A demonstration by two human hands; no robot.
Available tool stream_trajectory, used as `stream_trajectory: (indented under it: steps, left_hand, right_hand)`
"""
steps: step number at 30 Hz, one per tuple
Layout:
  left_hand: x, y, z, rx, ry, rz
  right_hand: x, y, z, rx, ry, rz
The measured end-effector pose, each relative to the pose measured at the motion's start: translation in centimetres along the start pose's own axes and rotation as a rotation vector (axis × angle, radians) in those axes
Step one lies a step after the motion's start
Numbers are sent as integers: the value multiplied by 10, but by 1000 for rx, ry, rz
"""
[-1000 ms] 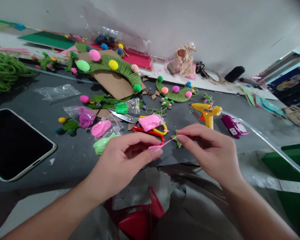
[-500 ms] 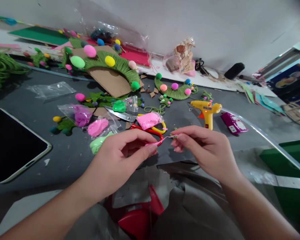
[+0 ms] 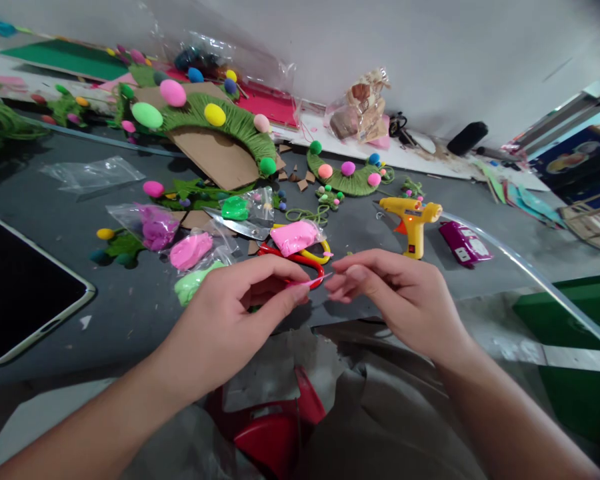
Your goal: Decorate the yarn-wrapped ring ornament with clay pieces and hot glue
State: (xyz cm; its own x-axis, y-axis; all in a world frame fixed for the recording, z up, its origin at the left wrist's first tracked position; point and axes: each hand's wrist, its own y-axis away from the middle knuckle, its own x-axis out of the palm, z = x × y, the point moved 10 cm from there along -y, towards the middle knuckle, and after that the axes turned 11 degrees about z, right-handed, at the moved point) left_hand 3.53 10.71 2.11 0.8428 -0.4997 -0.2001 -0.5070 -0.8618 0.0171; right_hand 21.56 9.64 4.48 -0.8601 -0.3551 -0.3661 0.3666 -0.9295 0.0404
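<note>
My left hand (image 3: 240,320) pinches a thin pink strand (image 3: 316,281) between thumb and forefinger; its tip points toward my right hand (image 3: 400,300). The right fingers are curled together just beyond that tip, and whatever they may hold is too small to make out. Behind the hands lie scissors (image 3: 314,264) with red and yellow handles, partly under a bag of pink clay (image 3: 296,237). Bags of pink (image 3: 191,250), purple (image 3: 157,227), light green (image 3: 193,285) and green clay (image 3: 235,207) are spread to the left.
A yellow glue gun (image 3: 413,223) stands by a purple packet (image 3: 465,244). A phone (image 3: 27,293) lies at the left. Green yarn-wrapped arcs with coloured balls (image 3: 230,133) are at the back, near a clear wrapper (image 3: 95,175).
The pink strand that ran between both hands now ends short of my right fingers. My right hand has shifted slightly left, and the whole view has shifted a little.
</note>
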Motion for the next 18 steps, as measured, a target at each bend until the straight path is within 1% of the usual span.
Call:
stream_trajectory:
  steps: [2, 5, 7, 10, 12, 15, 18]
  left_hand:
    - [-2, 0, 1, -1, 20, -5]
    - [-7, 2, 2, 16, 49, -10]
    - [-8, 2, 3, 22, 41, -4]
    - [-7, 2, 5, 0, 32, 17]
    - [-6, 1, 7, -18, 35, 24]
    - [-7, 0, 8, -46, 11, 1]
    - [-10, 1, 6, -36, -13, -20]
  right_hand:
    - [-6, 0, 1, 4, 71, -54]
    - [-16, 2, 9, -40, 206, -160]
    - [-19, 1, 10, -56, 208, -186]
    - [-17, -2, 5, -33, 134, -161]
    - [-13, -4, 3, -17, 129, -125]
    - [-6, -5, 6, -18, 162, -75]
    - [-3, -5, 8, -29, 175, -51]
